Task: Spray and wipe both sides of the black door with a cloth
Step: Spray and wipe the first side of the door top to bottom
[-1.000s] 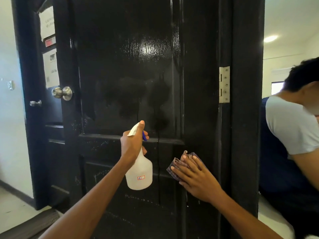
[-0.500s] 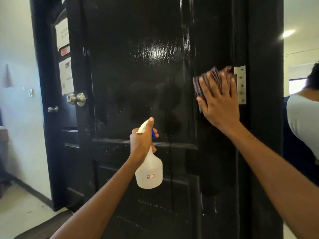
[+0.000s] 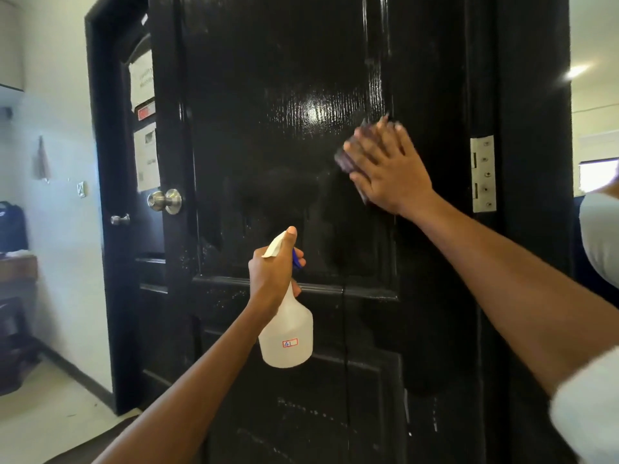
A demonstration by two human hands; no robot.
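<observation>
While pressed flat: cloth (image 3: 346, 155) under right hand (image 3: 390, 169).

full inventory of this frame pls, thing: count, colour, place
door: 1, glossy black, centre, open
door knob: 1, silver, door's left edge
hinge: 1, silver, right of door
spray bottle: 1, white, blue trigger, low centre
cloth: 1, dark, flat on upper panel
second door: 1, black, behind left, papers taped on
other person: 1, pale sleeve, right edge
left hand: grips spray bottle
right hand: flat, presses cloth to door
</observation>
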